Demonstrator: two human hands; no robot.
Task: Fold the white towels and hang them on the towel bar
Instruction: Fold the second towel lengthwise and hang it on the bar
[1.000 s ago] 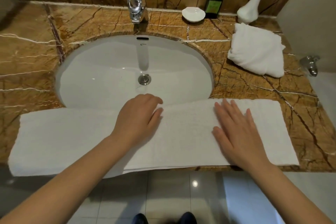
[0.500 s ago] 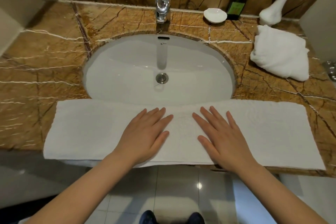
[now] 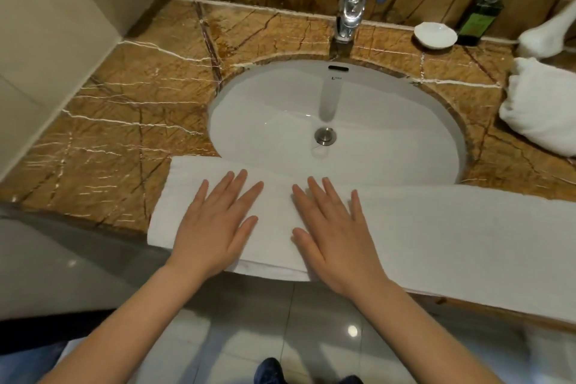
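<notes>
Here, in the head view, a long white towel [image 3: 436, 243] lies folded into a strip along the front edge of the brown marble counter [image 3: 124, 134], running from about 8 o'clock of the sink basin [image 3: 389, 121] off to the picture's edge at 4 o'clock. Its far edge covers the basin's near rim, and its near edge hangs a little past the counter front.

Both hands lie palm down on the towel's left part, fingers straight and fanned apart. The left hand [image 3: 215, 227] sits at 7 o'clock of the drain [image 3: 325, 135], and the right hand [image 3: 336, 234] at 6 o'clock of it, thumbs turned toward each other with a bare patch of towel between.

A second white towel [image 3: 542, 109], loosely bunched, rests on the counter at 3 o'clock of the basin. The chrome faucet [image 3: 350, 12] stands at 12 o'clock. A white dish [image 3: 435, 35], a dark green pump bottle [image 3: 480, 15] and a white vase [image 3: 548, 34] stand between 1 and 2 o'clock.
</notes>
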